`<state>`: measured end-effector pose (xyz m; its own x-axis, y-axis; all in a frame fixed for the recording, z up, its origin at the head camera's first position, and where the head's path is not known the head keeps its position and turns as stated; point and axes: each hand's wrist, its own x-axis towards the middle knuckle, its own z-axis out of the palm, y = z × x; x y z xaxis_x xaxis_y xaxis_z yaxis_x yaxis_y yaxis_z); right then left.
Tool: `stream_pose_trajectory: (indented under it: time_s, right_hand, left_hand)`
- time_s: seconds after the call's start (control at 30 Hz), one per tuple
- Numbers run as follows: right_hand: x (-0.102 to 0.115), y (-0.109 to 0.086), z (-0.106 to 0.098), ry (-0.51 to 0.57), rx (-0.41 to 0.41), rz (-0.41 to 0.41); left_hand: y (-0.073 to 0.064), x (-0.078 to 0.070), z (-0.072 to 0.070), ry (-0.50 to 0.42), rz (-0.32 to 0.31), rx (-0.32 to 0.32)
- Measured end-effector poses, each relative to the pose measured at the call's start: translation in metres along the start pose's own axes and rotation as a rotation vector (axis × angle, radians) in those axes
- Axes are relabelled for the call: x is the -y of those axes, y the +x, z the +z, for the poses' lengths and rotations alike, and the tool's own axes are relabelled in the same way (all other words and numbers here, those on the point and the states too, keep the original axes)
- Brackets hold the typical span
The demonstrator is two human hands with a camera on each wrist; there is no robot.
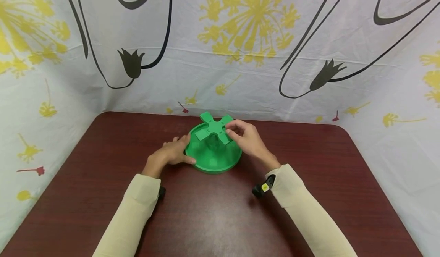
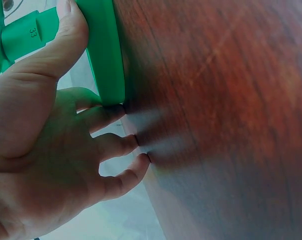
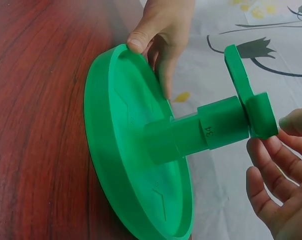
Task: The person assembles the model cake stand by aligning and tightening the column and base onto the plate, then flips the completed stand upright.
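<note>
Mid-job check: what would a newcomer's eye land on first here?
Probably the bright green cross, at the top of a post above a round green base near the far edge of the table. The left hand holds the base while the right hand pinches one arm of the cross. Behind, large yellow flowers stand out on the white cloth.

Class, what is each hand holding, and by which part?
Left hand: the green round base, by its rim. Right hand: the green cross, by one arm.
</note>
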<state>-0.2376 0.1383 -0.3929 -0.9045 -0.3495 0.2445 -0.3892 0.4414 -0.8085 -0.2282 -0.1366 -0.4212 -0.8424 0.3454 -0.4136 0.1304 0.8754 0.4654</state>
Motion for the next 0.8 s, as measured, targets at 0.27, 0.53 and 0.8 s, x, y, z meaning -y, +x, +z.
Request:
stream_pose_trajectory:
  time_s: [0.27,0.53,0.8]
  right_hand:
    - [0.004,0.005,-0.001,-0.029,-0.131,-0.03]
    - [-0.002,0.01,-0.003,-0.02,0.001,0.051]
    - [-0.006,0.008,-0.002,0.015,0.015,0.053]
  left_hand:
    - [0.0,-0.001,-0.001,0.008,0.005,-0.006]
    - [0.0,0.0,-0.002,0.003,0.003,0.002]
    - [0.001,0.001,0.0,-0.007,0.007,0.001]
